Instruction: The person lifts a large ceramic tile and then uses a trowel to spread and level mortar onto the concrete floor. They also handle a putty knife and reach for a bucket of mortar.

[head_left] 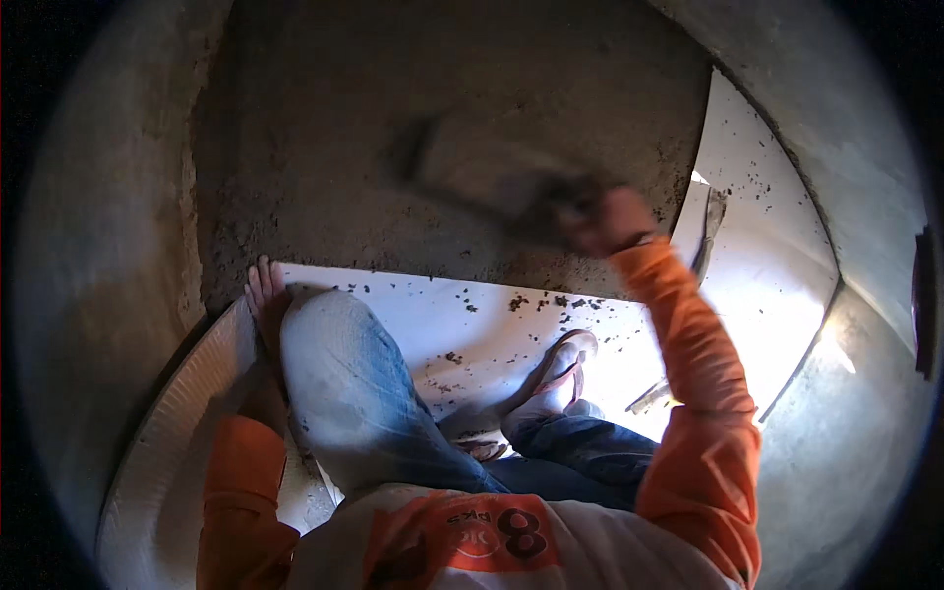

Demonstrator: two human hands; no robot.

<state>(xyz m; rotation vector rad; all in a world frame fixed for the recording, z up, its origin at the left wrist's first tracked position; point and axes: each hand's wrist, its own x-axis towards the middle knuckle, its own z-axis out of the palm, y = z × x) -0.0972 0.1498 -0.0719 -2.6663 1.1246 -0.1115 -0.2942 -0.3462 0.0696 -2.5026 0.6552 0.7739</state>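
My right hand (613,218) grips a motion-blurred trowel or float (492,177) by its handle, over a dark, damp-looking layer of mortar (413,69). My left hand (266,290) lies with fingers extended at the mortar's near left edge, beside my bent knee, on or at the edge of a white board (383,285). Small dark crumbs of mortar are scattered on the board. My sandalled foot (556,369) rests on it.
Grey plastered walls (108,246) curve round both sides. A second white sheet (757,216) lies at the right, with a narrow strip (710,221) on it. A pale ribbed sheet (162,433) sits at the lower left. A dark object (922,295) is at the far right.
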